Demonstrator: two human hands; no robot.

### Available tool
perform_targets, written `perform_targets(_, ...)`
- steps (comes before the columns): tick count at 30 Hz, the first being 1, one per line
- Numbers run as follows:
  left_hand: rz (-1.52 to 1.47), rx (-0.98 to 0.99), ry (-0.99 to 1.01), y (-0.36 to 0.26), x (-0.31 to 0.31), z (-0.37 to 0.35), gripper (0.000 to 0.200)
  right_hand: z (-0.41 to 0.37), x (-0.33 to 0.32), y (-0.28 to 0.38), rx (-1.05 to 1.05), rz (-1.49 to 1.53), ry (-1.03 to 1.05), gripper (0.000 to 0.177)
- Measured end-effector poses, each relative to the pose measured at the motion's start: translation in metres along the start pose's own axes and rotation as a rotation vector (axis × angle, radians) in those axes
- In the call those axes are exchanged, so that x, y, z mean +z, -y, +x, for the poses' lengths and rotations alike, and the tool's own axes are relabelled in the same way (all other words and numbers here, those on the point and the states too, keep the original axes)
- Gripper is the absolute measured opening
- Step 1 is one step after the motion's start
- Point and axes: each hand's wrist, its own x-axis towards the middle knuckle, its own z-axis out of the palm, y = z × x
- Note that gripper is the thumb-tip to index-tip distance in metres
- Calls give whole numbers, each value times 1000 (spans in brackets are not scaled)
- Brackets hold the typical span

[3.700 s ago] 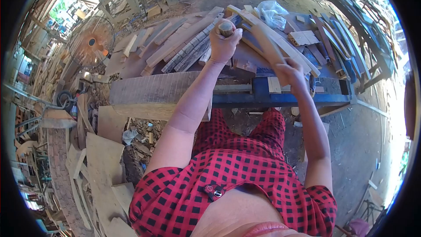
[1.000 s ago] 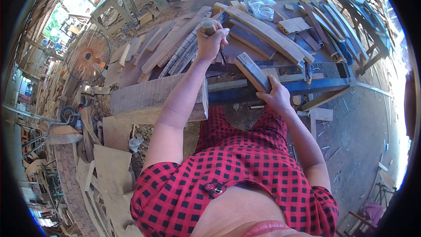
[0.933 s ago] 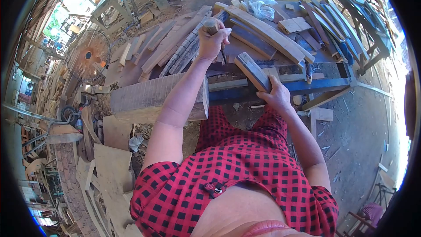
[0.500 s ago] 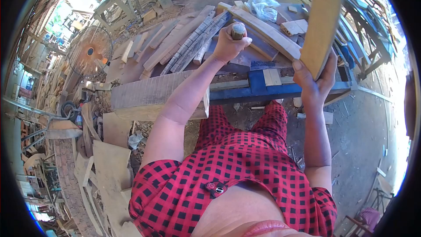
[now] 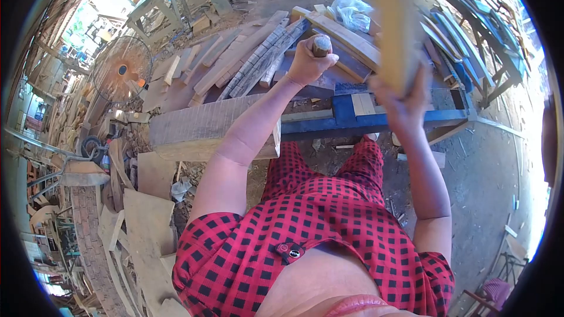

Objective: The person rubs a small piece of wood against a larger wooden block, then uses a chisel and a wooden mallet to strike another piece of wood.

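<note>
My left hand (image 5: 306,66) is wrapped around a round tool handle (image 5: 321,46), whose pale, worn end points up at me. Whatever lies below that fist is hidden. To its right, my right hand (image 5: 404,103) grips the lower end of a flat wooden block (image 5: 395,35), held upright and smeared by motion. The block and the handle are apart. Under both hands runs a blue bench frame (image 5: 423,118), with a small pale wood piece (image 5: 363,104) lying on it. A thick wooden beam (image 5: 200,123) passes beneath my left forearm.
Several planks and a long timber (image 5: 346,38) lie beyond the bench, near a clear plastic bag (image 5: 351,13). A round fan (image 5: 122,69) stands at the left. Stacked boards (image 5: 464,41) fill the far right, and plywood sheets (image 5: 150,217) lie at lower left.
My right hand has swung to the left with the wooden block, bringing it closer to the tool handle. My left hand has shifted only very slightly.
</note>
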Motion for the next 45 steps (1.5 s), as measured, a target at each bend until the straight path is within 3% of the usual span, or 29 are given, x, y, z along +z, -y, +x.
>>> perform_targets(1,-34,-19,5,-3,1,-1,14,-1,6,-21,124,-240,231,73)
perform_targets(2,-35,-15,6,-3,4,-2,14,-1,5,-26,121,-242,229,73)
perform_targets(4,-142,-20,-42,-1,6,0,15,1,5,-28,334,-189,403,65)
perform_targets(5,-143,-20,-43,1,5,1,15,5,0,-24,22,-268,289,75)
perform_targets(6,-72,1,-21,3,3,0,14,5,-4,-18,29,-267,296,75)
perform_targets(8,1,14,0,7,0,-3,13,9,-6,15,303,372,107,71)
perform_targets(9,9,10,4,7,-1,-3,13,10,-3,22,156,362,-2,66)
perform_targets(10,17,15,9,6,0,0,13,8,0,13,150,360,-5,66)
perform_targets(12,-69,-43,-16,0,4,-1,14,2,9,-17,-17,-73,142,65)
perform_targets(13,-152,-112,-40,-2,7,-2,15,5,8,-17,88,-387,416,66)
perform_targets(14,-152,-110,-38,-2,7,-4,15,5,7,-23,88,-388,413,66)
perform_targets(16,-78,-55,-22,-3,3,0,16,8,6,-40,216,-235,386,67)
perform_targets(18,-34,-24,0,4,1,2,15,17,-2,-15,200,-91,351,68)
perform_targets(20,10,6,25,10,-1,-1,13,15,-2,11,259,344,121,68)
perform_targets(22,22,23,36,9,-2,3,13,10,4,-3,273,368,113,67)
perform_targets(24,-120,3,1,3,6,2,14,7,9,-39,-117,-393,399,64)
perform_targets(25,-260,-27,-34,1,8,1,14,10,6,-28,397,-63,625,63)
perform_targets(29,-184,-55,-35,9,-18,-1,14,-5,8,-49,367,-116,437,63)
perform_targets(31,-319,-4,-244,10,-30,3,14,-18,11,-50,635,97,438,63)
perform_targets(32,-319,-3,-236,13,-38,4,14,-28,15,-61,636,98,430,63)
perform_targets(34,-444,10,-456,29,-56,4,15,-52,29,-96,419,-281,476,64)
perform_targets(35,-445,9,-453,35,-64,5,15,-57,33,-102,421,-281,474,64)
perform_targets(37,-556,-46,-740,39,-78,6,18,-63,41,-110,563,-348,583,67)
perform_targets(42,-633,-55,-749,15,-88,4,16,-69,51,-116,574,-389,642,68)
perform_targets(45,-473,-2,-492,1,-73,0,18,-65,51,-116,577,-399,662,68)
